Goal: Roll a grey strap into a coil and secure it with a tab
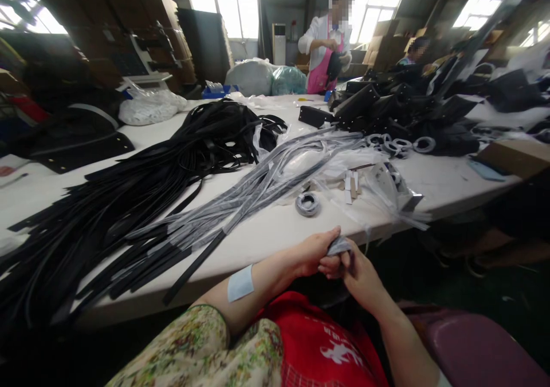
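My left hand point(315, 251) and my right hand point(358, 272) meet just below the front edge of the white table point(266, 232). Both pinch a small grey strip end point(339, 245) between their fingers. The strip looks wrapped in clear film. A blue patch is stuck on my left forearm. Straight ahead on the table lies a bundle of grey wrapped straps point(258, 186), and a small grey tape roll point(307, 204) sits beside it.
A large heap of black straps point(129, 192) covers the table's left half. Loose clear plastic bags point(387, 192) lie to the right. Black bag parts and tape rings point(404, 118) pile at the far right. A person in a pink apron point(326, 43) stands at the far end.
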Available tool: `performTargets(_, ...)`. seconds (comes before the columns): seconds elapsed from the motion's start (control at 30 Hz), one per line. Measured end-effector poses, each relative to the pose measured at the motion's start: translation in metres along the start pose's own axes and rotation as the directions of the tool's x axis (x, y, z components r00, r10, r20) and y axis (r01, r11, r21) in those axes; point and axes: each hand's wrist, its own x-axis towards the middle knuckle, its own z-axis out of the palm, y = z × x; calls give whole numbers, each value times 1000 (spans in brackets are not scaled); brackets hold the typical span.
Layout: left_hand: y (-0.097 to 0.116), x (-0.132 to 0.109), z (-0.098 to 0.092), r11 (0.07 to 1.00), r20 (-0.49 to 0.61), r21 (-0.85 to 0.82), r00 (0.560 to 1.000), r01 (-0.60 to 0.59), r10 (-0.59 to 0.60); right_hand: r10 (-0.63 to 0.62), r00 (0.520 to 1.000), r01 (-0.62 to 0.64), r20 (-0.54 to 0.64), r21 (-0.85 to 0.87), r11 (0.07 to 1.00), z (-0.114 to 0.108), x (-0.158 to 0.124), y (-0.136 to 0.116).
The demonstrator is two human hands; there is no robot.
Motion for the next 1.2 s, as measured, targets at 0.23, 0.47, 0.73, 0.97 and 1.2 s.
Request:
performTargets(0.23, 13, 8, -20, 812, -308, 509, 820, -287, 483, 165, 872, -400, 461, 475, 784, 38, -23, -19)
performTargets(0.47, -6, -1, -25, 379, -157, 924, 861, -44, 484, 278, 936, -351, 216, 577, 738, -34, -3, -18)
performTargets(0.73, 6, 10, -13, 932, -102, 354, 994, 74, -40, 128, 989, -138, -75, -148, 979, -63, 27, 28)
performTargets(0.97, 35, 30, -19, 978, -40, -208, 999, 14, -23, 285, 953, -302, 102, 395, 867, -35, 24, 24)
performTargets(1.2, 54, 40, -30, 825, -201, -531, 975, -193, 99, 334, 893, -451, 303, 564, 692, -17, 17, 20)
